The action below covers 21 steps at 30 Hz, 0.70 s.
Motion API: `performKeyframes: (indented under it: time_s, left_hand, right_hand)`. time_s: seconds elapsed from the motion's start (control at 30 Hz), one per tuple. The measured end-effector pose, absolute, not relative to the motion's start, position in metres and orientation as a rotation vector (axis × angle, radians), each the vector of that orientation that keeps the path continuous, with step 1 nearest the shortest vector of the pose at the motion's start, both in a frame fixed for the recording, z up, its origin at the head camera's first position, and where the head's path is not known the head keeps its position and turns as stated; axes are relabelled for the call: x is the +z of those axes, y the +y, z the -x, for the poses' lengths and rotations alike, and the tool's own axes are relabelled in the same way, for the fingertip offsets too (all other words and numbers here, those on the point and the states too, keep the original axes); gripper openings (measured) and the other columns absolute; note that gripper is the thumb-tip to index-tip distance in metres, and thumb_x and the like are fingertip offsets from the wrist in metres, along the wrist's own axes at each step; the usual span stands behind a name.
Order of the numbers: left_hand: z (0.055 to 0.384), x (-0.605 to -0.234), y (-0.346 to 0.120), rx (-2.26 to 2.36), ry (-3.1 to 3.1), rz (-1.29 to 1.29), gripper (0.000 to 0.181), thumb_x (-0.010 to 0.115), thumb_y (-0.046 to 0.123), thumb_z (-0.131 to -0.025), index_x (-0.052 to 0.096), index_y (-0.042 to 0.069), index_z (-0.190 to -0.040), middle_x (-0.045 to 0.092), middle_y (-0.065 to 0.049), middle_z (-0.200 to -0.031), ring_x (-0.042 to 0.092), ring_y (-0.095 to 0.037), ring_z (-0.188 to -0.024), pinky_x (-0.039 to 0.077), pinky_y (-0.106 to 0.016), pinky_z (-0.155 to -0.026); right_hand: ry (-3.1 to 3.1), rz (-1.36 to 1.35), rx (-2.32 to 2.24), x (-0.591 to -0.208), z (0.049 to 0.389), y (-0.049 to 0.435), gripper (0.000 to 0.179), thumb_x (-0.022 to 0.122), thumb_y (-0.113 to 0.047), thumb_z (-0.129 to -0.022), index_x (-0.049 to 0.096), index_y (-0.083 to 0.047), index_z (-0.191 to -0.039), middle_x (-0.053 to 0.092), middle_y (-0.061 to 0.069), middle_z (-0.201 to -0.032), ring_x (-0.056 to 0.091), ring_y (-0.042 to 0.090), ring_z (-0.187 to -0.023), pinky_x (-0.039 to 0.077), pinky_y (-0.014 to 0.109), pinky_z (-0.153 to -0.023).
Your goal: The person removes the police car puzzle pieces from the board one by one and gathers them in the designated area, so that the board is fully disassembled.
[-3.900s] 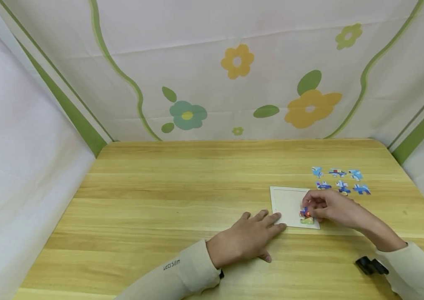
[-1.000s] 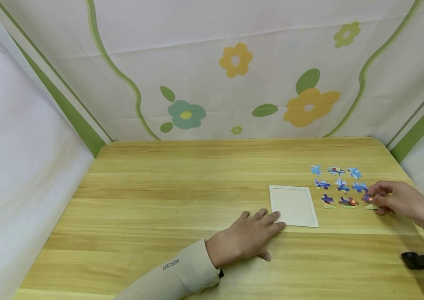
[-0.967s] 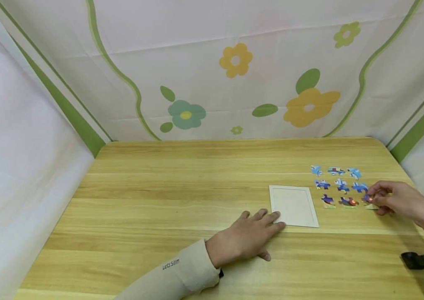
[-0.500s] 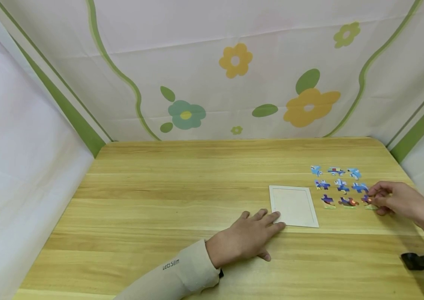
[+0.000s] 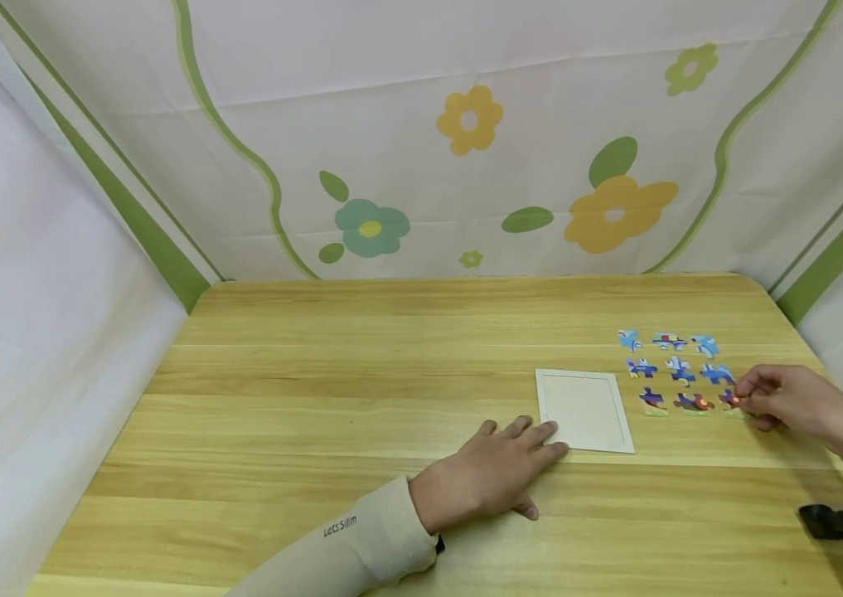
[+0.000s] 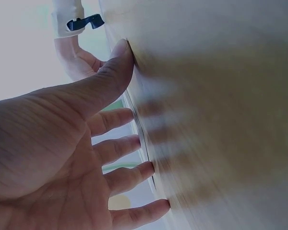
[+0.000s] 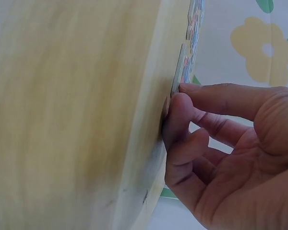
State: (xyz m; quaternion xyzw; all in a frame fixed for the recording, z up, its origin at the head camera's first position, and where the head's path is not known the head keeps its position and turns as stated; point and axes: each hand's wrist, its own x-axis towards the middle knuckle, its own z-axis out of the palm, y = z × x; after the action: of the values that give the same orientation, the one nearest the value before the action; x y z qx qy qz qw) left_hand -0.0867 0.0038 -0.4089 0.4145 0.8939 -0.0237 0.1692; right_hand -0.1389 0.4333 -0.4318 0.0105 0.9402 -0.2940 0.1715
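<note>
My left hand (image 5: 486, 471) lies with spread fingers, two fingertips on the lower left corner of a white rectangular puzzle board (image 5: 585, 410). In the left wrist view its thumb (image 6: 117, 60) and fingers touch the table and the board's edge. At the right, my right hand (image 5: 794, 402) pinches the edge of a purple, red and green jigsaw piece (image 5: 730, 400) between thumb and index finger. That piece lies at the right end of the front row, partly hidden by the fingertips. The right wrist view shows the thumb at the jigsaw piece's edge (image 7: 178, 69).
Behind and left of that piece lie several loose jigsaw pieces in rows, among them a blue one (image 5: 717, 374) and a red one (image 5: 693, 403). All rest on the wooden table (image 5: 361, 356). A flowered cloth (image 5: 391, 124) hangs at the back edge.
Since the earliest frame, the right hand has moved from the board to the right; pieces now form a front row beside the bare board. In the last second it shifts only slightly. The left hand stays put.
</note>
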Motion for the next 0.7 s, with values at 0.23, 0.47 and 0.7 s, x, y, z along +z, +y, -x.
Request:
performKeyframes:
  time_s: [0.23,0.47,0.7]
  left_hand:
    - [0.087,-0.410,0.004,-0.063,2.539,-1.179,0.089,0.071,0.059,-0.088,0.033,0.034,-0.164,0.022,0.010,-0.175,0.028,-0.016,-0.160,0.042,-0.047,-0.119]
    - [0.087,-0.409,0.004,-0.053,2.541,-1.192,0.090,0.072,0.058,-0.088,0.030,0.034,-0.165,0.021,0.009,-0.175,0.029,-0.016,-0.159,0.043,-0.046,-0.118]
    - [0.093,-0.406,-0.012,0.138,2.506,-1.129,0.092,0.066,0.059,-0.094,0.019,0.032,-0.169,0.015,0.007,-0.177,0.027,-0.019,-0.161,0.040,-0.050,-0.121]
  right_hand:
    - [2.678,-0.025,-0.826,-0.432,0.139,0.434,0.013,0.052,0.002,-0.102,0.058,0.012,-0.106,0.059,0.007,-0.084,0.054,0.010,-0.065,0.049,0.028,-0.057]
    - [2.731,-0.030,-0.788,-0.424,0.137,0.429,0.022,0.048,-0.006,-0.107,0.058,0.013,-0.114,0.060,0.009,-0.085,0.051,0.015,-0.063,0.044,0.030,-0.055]
    - [2.861,0.014,-0.683,-0.411,0.135,0.406,0.028,0.056,-0.017,-0.107,0.059,0.010,-0.116,0.064,0.012,-0.088,0.058,0.015,-0.066,0.042,0.029,-0.056]
